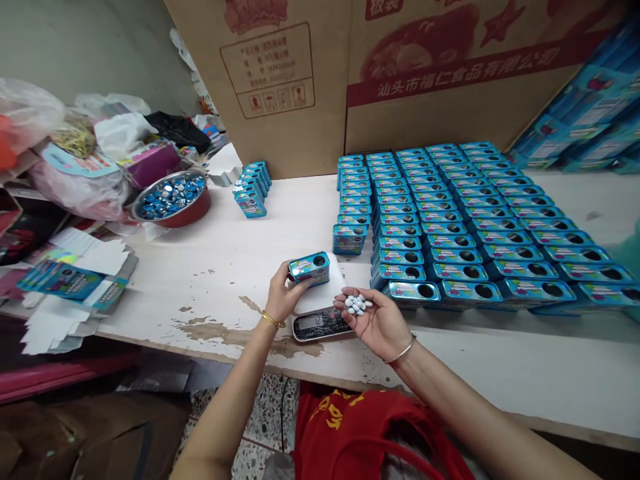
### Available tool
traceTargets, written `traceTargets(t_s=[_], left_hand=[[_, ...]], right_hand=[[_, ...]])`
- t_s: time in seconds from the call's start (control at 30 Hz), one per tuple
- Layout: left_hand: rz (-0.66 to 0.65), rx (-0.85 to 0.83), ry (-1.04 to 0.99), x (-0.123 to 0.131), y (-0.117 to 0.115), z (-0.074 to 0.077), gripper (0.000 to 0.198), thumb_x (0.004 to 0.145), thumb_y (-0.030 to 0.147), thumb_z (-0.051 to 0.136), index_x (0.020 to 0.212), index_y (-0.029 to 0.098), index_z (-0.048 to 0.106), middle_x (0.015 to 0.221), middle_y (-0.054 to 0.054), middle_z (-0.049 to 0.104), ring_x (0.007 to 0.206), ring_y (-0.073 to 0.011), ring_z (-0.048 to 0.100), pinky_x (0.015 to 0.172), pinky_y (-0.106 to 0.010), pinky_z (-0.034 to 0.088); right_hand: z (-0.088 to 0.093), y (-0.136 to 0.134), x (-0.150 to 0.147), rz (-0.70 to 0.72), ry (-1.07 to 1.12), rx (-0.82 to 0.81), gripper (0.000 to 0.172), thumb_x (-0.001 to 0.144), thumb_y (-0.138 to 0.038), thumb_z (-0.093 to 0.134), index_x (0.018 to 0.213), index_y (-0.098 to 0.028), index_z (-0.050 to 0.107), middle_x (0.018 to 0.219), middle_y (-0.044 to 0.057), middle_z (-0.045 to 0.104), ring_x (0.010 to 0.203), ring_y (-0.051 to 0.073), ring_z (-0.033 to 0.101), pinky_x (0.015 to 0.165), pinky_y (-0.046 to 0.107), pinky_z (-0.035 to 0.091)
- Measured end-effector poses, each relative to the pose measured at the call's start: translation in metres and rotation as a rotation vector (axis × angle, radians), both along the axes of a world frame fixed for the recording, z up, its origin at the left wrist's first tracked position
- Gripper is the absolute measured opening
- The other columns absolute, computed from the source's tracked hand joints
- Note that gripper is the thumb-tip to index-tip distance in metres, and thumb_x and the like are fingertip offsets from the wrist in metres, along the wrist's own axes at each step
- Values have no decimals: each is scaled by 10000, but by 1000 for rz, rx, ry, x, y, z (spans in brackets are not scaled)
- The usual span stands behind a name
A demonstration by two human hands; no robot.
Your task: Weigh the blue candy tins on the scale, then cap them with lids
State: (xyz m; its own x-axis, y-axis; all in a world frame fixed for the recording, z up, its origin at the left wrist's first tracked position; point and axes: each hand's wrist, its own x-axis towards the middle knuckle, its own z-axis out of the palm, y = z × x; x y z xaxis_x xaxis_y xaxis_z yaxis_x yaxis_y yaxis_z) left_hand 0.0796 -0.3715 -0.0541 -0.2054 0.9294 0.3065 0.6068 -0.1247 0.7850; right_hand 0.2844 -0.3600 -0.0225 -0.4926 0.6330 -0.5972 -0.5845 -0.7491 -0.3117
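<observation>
My left hand grips a small blue tin with a round hole in its top, holding it over the white platform of a small digital scale. My right hand lies palm up just right of the scale, fingers cupped round several small white candies. Both hands hover near the front edge of the white table.
Rows of several identical blue tins fill the table's right half. A short row of tins stands at the back left beside a red bowl of blue caps. Cardboard boxes stand behind; bags and printed cards clutter the left.
</observation>
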Motion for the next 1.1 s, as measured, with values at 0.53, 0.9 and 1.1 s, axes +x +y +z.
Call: traceTargets(t_s=[0.53,0.9,1.1], left_hand=[[-318,-37,429,135,-76,7,182,900,229,438,1008,173,574,1030,-94,559,919,-180,556,759,-288,513],[-350,-22,517,139,-70,-1,173,889,191,443,1003,140,563,942,-92,553,847,-168,553,745,-271,505],[-315,9,415,129,-64,2,156,892,179,416,901,148,569,895,-82,540,798,-148,535,719,-266,495]], right_hand=[[-29,-53,40,-13,10,32,133,752,-202,573,802,-191,696,785,14,723,714,140,683,620,218,578],[-31,-51,45,-73,-3,-23,198,755,-158,519,843,-166,695,865,55,728,834,165,683,713,253,571],[-27,-45,36,-96,84,-68,227,800,-126,488,911,-162,683,837,33,729,725,112,682,643,186,566]])
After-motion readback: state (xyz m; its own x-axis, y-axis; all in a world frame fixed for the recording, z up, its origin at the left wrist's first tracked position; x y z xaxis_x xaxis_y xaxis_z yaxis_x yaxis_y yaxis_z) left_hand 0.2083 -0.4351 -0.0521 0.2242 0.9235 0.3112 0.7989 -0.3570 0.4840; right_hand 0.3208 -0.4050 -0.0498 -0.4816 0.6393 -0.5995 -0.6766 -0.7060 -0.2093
